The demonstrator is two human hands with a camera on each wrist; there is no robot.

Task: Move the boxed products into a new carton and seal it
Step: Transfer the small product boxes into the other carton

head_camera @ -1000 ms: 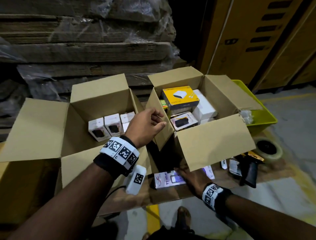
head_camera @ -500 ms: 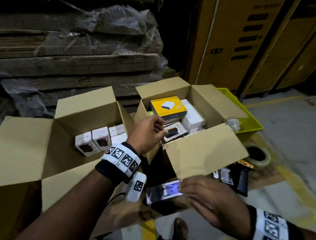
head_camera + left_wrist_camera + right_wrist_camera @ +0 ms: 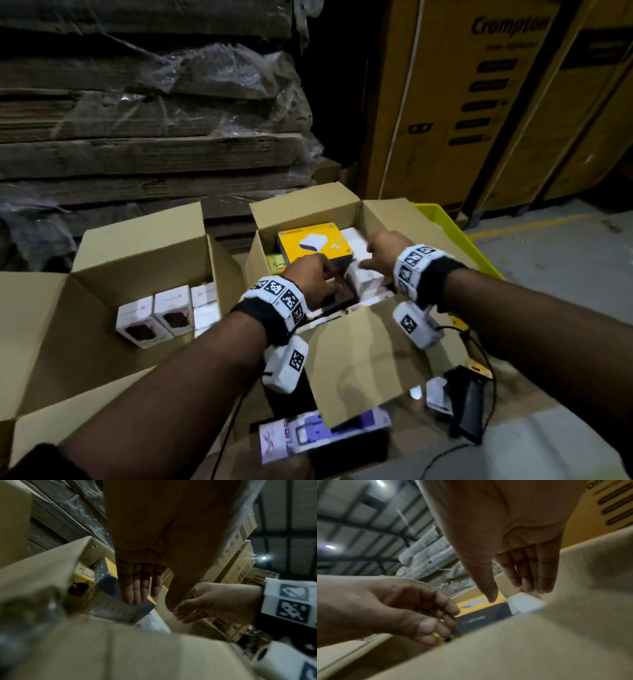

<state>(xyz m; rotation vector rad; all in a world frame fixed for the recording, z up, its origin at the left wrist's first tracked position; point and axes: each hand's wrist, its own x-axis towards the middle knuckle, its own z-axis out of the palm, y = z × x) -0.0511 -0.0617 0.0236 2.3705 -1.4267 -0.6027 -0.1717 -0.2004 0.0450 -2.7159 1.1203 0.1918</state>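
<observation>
Both hands reach down into the right-hand carton [image 3: 305,210], the one with the mixed boxed products, while the left-hand carton [image 3: 137,246] beside it already has a row of small white product boxes [image 3: 168,313] standing upright along its far wall. The left hand [image 3: 313,277] hovers with fingers [image 3: 135,586] straight and released, their tips just over the near corner of the yellow-topped box [image 3: 313,243], not yet closed on anything. The right hand [image 3: 382,251] is likewise relaxed and holds nothing, its fingers [image 3: 534,572] pointing down at the white boxes [image 3: 363,277] just beside the yellow one. These look like light retail cartons of thin card: stiff enough to lift by opposite side faces, but the corners would crush under a hard pinch, and the printed surfaces are probably a little slick. The yellow-topped box is the largest and lies uppermost, so it seems best taken with both hands, one on each side. The small white boxes suit a single hand across the short sides. A loose purple-printed box [image 3: 322,435] lies outside, at the near edge of the cardboard sheet under the cartons.
</observation>
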